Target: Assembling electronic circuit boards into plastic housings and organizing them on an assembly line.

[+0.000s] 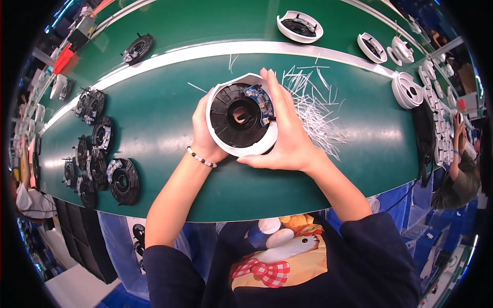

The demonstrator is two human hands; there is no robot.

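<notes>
Between my two hands is a white round plastic housing (266,142), tilted so that its inside faces up. A black ribbed disc (226,120) sits within it, with a hole at its centre and a blue circuit board (260,101) along its right side. My left hand (204,128) wraps the housing's left edge, its fingers mostly hidden behind it. From the right, my right hand (288,136) grips it, fingers up along the rim and thumb under the lower edge. What lies behind the housing cannot be seen.
Several black discs with circuit boards (123,181) lie at the left of the green bench (246,190). Thin white strips (316,118) are scattered to the right of the housing. Stacked white housings (408,91) stand at the right; another (300,26) lies beyond the pale rail. A person (462,169) works far right.
</notes>
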